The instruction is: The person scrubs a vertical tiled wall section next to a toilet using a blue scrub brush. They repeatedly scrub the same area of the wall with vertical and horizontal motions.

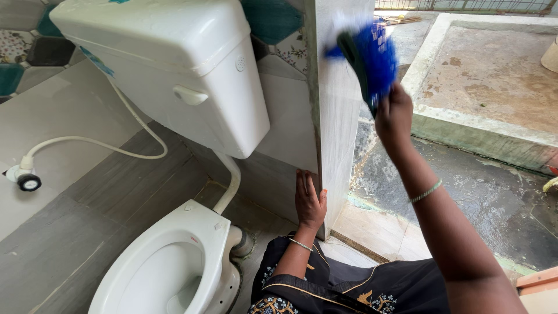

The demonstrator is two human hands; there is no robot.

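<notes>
The brush (372,55) in my right hand (394,116) is bright blue with a dark green back. The cistern (168,64) and bowl (168,267) are white, the wall tiles (70,232) grey, some teal and floral. My dress (354,288) is black with gold trim.

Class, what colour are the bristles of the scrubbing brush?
Blue, on the brush in the right hand; head view.
</notes>
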